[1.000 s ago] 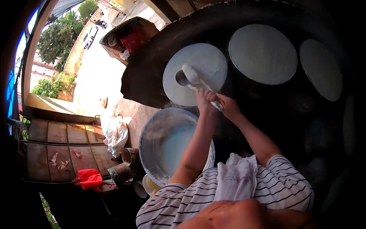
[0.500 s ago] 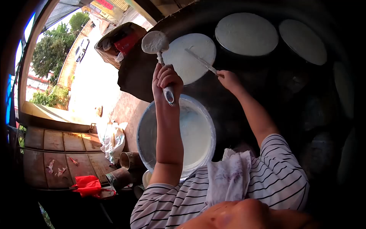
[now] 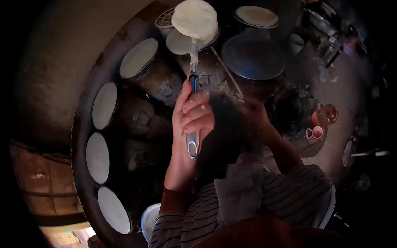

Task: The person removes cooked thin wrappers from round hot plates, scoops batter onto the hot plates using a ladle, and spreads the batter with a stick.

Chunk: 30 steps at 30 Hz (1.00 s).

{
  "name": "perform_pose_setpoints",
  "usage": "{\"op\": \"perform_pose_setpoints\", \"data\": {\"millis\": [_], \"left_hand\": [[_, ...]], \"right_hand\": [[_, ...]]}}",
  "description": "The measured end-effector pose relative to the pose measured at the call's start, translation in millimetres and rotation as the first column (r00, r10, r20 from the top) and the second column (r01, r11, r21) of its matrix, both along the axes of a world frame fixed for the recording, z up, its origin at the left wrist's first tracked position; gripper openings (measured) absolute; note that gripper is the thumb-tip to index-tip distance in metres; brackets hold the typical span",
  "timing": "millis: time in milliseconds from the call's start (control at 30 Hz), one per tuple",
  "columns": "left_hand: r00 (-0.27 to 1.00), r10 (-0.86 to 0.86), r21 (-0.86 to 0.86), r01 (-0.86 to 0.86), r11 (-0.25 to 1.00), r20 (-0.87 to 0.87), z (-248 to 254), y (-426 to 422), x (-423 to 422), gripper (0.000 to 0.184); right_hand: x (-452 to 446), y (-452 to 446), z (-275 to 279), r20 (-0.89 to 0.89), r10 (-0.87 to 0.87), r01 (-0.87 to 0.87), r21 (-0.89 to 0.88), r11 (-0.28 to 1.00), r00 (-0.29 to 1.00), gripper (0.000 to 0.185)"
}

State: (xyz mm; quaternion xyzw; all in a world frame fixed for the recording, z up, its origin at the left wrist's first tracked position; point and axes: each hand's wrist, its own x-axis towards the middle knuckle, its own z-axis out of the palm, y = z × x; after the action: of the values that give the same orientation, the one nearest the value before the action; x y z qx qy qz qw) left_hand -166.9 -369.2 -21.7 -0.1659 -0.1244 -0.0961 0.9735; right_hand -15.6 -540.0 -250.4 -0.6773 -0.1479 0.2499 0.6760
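My left hand [image 3: 194, 115] is wrapped round the metal handle of a ladle [image 3: 194, 20], held upright in front of me. Thick white batter coats its round head, and white specks dot my fingers. To the right, my right hand [image 3: 255, 112] is dim but closed on the near end of a long thin stick [image 3: 227, 72]. The stick's far end lies near the edge of a round griddle [image 3: 178, 43] covered in a pale batter layer, partly hidden behind the ladle. Beside it is a dark, bare-topped griddle [image 3: 253, 58].
More batter-covered griddles [image 3: 104, 106] curve along the left. At the back lies a thin golden round [image 3: 257, 16], near a woven rack [image 3: 165, 18]. A pale bucket [image 3: 149, 221] stands low beside my left arm. At right are an orange-brown jug [image 3: 326, 115] and a pink-rimmed strainer [image 3: 316, 132].
My view has swung to the right, away from the bright yard and large batter bucket to the dim row of griddles. Both hands still hold the ladle and stick.
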Motion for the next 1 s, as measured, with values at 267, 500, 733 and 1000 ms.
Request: {"op": "perform_pose_setpoints", "data": {"millis": [267,500,733,1000], "left_hand": [[0.815,-0.443,-0.038,0.463,0.885,-0.373,-128.3,-98.9,259.0,0.035],[0.792,-0.173,0.482,0.512,0.711,-0.585,-174.3,-95.9,328.2,0.012],[0.904,-0.052,0.89,0.427,0.163,-0.424,-182.1,-29.5,392.7,0.045],[0.997,-0.069,0.921,0.016,-0.389,-0.046,-225.2,16.3,435.0,0.058]], "right_hand": [[94.9,-104.5,-50.6,-0.296,-0.652,0.706,0.13,0.696,0.698,0.035],[82.7,-57.6,-72.7,-0.003,-0.814,0.814,0.021,0.58,0.581,0.035],[112.1,-21.9,-35.7,0.66,-0.591,0.873,-0.228,0.431,0.464,0.032],[138.5,16.4,-31.5,0.812,-0.436,0.922,-0.335,0.195,0.387,0.034]]}}
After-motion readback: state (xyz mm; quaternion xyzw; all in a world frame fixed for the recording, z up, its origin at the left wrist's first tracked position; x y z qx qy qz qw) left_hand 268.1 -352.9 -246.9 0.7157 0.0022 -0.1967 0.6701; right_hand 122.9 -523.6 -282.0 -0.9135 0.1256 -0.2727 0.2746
